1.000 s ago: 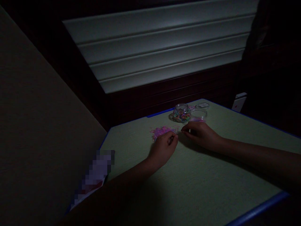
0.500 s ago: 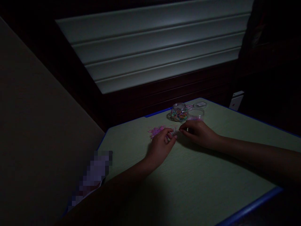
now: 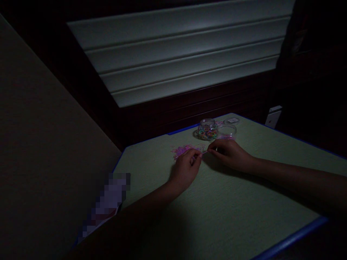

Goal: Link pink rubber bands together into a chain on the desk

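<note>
Left grip (image 3: 188, 165) and right grip (image 3: 230, 153) are both closed, pinching one thin, pale strand (image 3: 205, 152) between them, just beside the pink pile (image 3: 181, 150) on the counter (image 3: 233, 202). Holding it taut seems the step in hand, and the next move probably calls for a light, steady pull. The label (image 3: 233, 120) on the clear lid (image 3: 227, 122) is too small to read.

Light: dim overall, brightest on the slatted panel (image 3: 187, 54) at 12 o'clock | Dark: near-black between 2 and 3 | Shadows: soft, below the right arm (image 3: 279, 175) at 4, and at 6 | Detail: tiny bands (image 3: 180, 151) at 5 mushy, colours muted | Pixelated patch (image 3: 111, 198): 8
</note>
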`<state>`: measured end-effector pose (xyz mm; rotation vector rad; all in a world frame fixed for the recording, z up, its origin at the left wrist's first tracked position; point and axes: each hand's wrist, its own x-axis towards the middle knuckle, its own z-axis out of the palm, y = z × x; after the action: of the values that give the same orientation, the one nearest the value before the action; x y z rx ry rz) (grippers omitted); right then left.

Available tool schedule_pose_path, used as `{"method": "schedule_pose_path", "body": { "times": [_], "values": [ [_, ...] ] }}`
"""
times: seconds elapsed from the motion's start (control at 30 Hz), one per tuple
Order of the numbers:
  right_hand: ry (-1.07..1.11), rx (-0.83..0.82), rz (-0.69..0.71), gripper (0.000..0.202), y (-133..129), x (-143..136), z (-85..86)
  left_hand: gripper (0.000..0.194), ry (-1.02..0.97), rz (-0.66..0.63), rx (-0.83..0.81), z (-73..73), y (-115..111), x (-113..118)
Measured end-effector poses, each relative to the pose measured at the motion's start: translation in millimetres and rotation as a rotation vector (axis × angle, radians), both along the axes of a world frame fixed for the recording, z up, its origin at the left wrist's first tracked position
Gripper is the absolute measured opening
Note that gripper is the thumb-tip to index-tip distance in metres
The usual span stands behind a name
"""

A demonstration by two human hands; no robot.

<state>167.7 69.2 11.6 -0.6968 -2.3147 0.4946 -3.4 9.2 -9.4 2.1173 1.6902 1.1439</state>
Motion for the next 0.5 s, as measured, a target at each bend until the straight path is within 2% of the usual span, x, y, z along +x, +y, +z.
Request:
{"method": "schedule_pose_path", "body": {
  "times": [0.5],
  "values": [
    [0.009,-0.115,0.032,0.019,2.5,-0.4,-2.3,0.017,0.003,0.020,0.019,0.7,-0.2,1.1]
  ]
}}
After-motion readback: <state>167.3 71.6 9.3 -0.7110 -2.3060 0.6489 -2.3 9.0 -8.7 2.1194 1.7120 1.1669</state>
